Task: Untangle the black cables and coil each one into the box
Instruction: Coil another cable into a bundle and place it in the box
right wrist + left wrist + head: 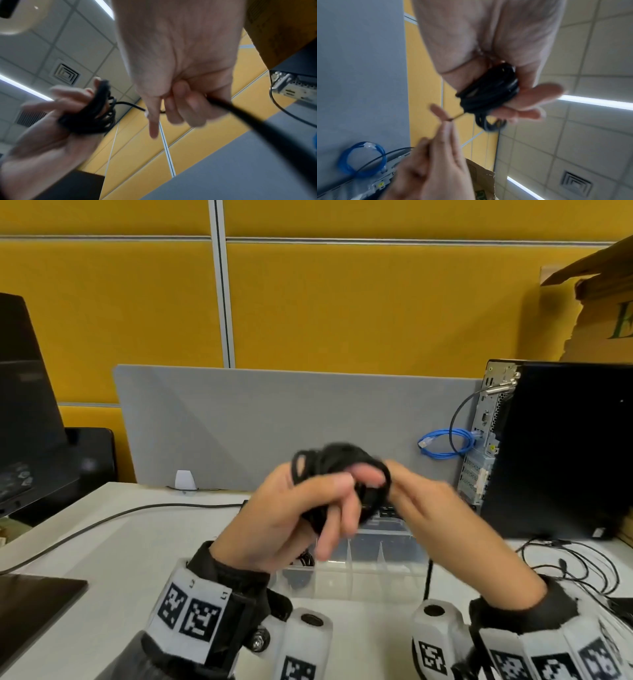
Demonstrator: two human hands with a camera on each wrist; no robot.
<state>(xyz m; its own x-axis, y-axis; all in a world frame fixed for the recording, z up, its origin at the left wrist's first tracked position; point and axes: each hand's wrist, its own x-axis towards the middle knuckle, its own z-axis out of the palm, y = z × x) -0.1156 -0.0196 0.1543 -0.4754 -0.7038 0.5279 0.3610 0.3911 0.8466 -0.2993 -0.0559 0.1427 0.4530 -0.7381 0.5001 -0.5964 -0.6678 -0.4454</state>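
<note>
A black cable coil (337, 462) is wound round the fingers of my left hand (301, 508), held up above the clear plastic box (376, 563). In the left wrist view the coil (488, 94) sits against my left hand (520, 101). My right hand (424, 508) is just right of the coil and grips the same cable's free strand (257, 128), fingers (185, 106) curled round it. A short length (126, 104) runs from the coil (91, 115) to my right hand (180, 83). The strand's tail (428, 577) hangs beside the box.
More loose black cables (582, 570) lie on the white table at the right. A black computer tower (565, 446) with a blue cable (445, 444) stands behind them. A monitor (27, 405) is at the left, and a black cord (102, 518) crosses the table.
</note>
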